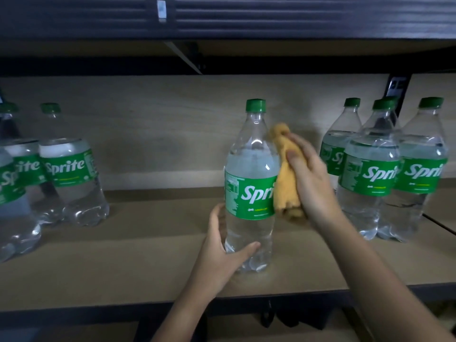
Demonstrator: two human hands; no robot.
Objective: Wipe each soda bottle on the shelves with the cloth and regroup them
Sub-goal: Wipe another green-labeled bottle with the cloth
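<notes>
Head view, close, facing shelf [148, 275] slightly downward.

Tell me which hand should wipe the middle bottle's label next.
Right. The right hand already grips the cloth against the middle bottle, while the left hand steadies its base.

So from my feed the shelf [138, 262] is a light wood-look board with a dark metal front edge, same wood look on the back panel. Standing on it: one Sprite bottle [250, 183] upright around the middle, well apart from the rest. Off to the left there's a cluster of Sprite bottles [71, 169] packed close together, and to the right another group of three [370, 174], touching or nearly so.
</notes>
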